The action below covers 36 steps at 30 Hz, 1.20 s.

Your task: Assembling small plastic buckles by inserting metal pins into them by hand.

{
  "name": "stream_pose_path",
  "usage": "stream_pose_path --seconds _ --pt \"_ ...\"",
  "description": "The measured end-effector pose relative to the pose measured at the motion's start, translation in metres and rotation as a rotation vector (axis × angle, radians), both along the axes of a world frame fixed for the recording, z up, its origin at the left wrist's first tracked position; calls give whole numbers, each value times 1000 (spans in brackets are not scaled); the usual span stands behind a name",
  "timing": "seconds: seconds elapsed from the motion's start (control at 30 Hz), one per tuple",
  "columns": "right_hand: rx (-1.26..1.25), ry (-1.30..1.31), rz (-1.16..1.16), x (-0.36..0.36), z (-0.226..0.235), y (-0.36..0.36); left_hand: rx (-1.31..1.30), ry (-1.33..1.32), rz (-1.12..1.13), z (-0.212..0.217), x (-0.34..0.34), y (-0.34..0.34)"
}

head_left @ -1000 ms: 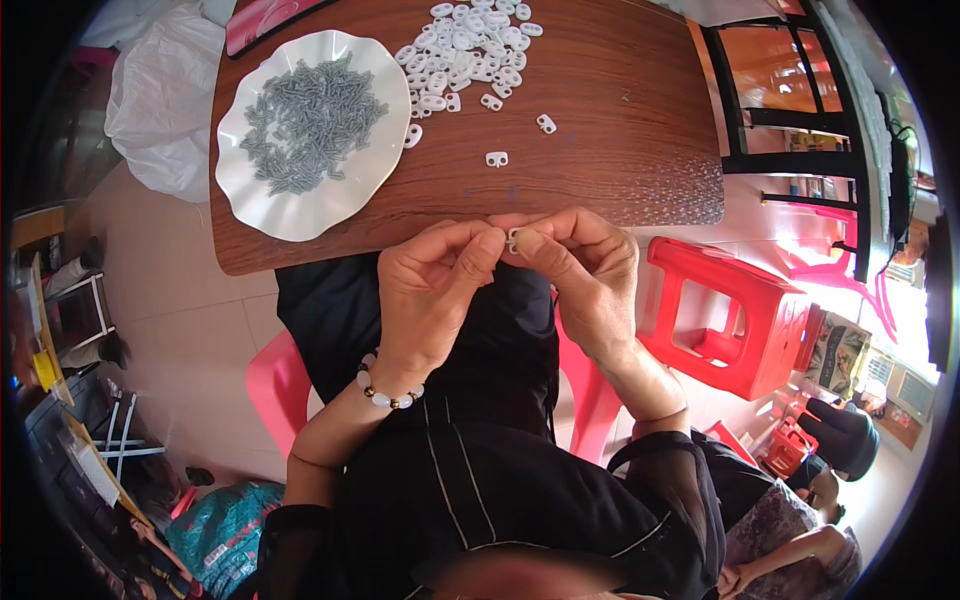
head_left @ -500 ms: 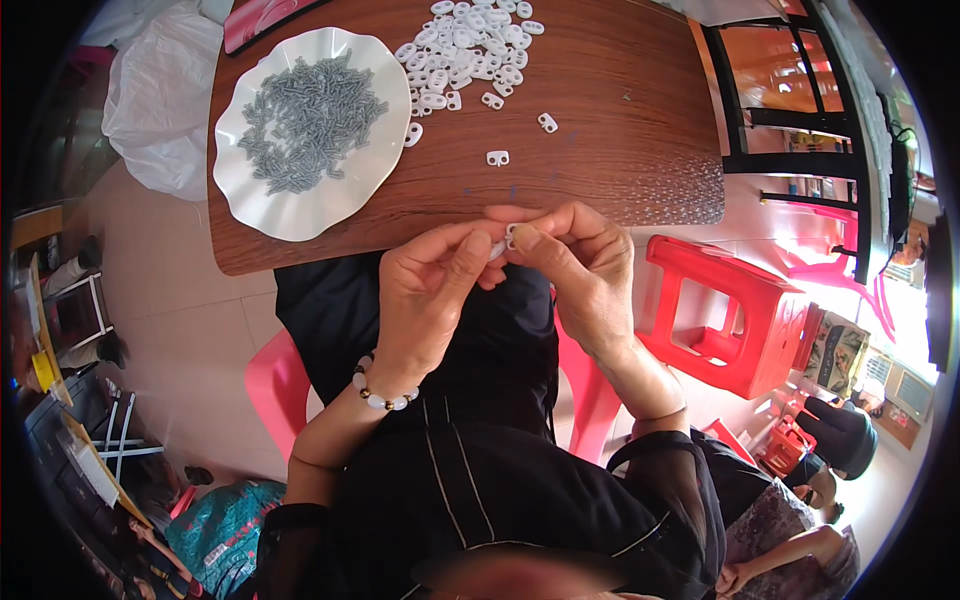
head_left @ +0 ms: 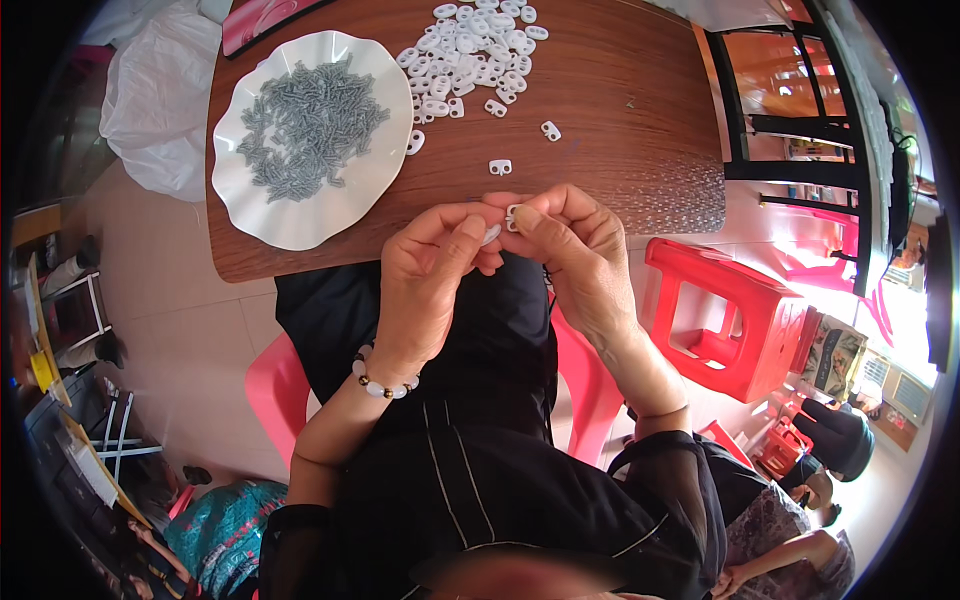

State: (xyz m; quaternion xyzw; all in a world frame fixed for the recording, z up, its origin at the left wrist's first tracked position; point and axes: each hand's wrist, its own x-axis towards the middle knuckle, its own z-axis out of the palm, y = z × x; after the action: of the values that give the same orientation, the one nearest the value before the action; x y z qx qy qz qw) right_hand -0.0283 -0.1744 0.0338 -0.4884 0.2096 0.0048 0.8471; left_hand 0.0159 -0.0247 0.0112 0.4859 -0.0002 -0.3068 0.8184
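Both my hands meet over the table's near edge. Pinched between the thumb and fingers of my left hand is a smooth white oval plastic piece. My right hand grips a white two-holed plastic piece, its holes partly covered by the thumb. The two pieces are close together but apart. Left of my hands, a white wavy-rimmed plate holds a heap of small grey springs. A pile of white two-holed oval pieces lies beyond it, and a loose white piece rests just ahead of my hands.
The brown wooden table has a pink box at its far left. A white plastic bag hangs beside it. A red stool stands to the right, near a black metal rack. Another person's arm shows at lower right.
Both hands have moved slightly up and away from me. The white pieces, which were together, are now a little apart, and the right one shows its holes.
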Motion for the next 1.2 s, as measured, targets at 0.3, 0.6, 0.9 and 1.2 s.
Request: stream_pose_path --seconds 0.3,0.6,0.9,1.2 --pt "340 21 -2 19 -18 -17 -272 223 117 3 8 -8" --pt "259 -61 -93 40 -16 -19 -280 388 9 10 8 25" --pt "-861 -192 60 14 9 -24 196 1 -86 9 -6 32" --pt "-1509 -776 487 45 -8 -26 170 95 -125 3 -11 39"
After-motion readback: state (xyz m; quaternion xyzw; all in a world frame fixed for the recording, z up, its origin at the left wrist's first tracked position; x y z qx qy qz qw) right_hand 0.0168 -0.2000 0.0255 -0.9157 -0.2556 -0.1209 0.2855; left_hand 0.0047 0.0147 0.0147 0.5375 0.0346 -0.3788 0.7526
